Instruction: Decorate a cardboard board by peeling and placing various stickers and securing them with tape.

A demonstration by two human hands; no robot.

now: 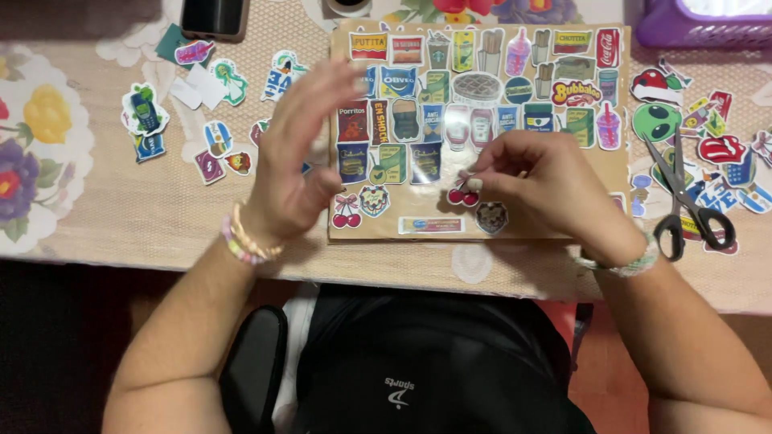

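A brown cardboard sheet (531,229) lies flat on the table, covered with several colourful stickers in rows. My right hand (547,181) rests over its lower middle, fingertips pinching a small red cherry sticker (464,195) against the board. My left hand (299,161) hovers blurred over the sheet's left edge, fingers spread, holding nothing. Another cherry sticker with a bow (346,210) sits at the sheet's lower left. Both wrists wear beaded bracelets.
Black-handled scissors (687,201) lie right of the sheet among loose stickers (708,128). More loose stickers (145,112) are scattered at the left. A dark phone (213,16) lies at the top, a purple basket (700,24) at top right. The tablecloth has floral prints.
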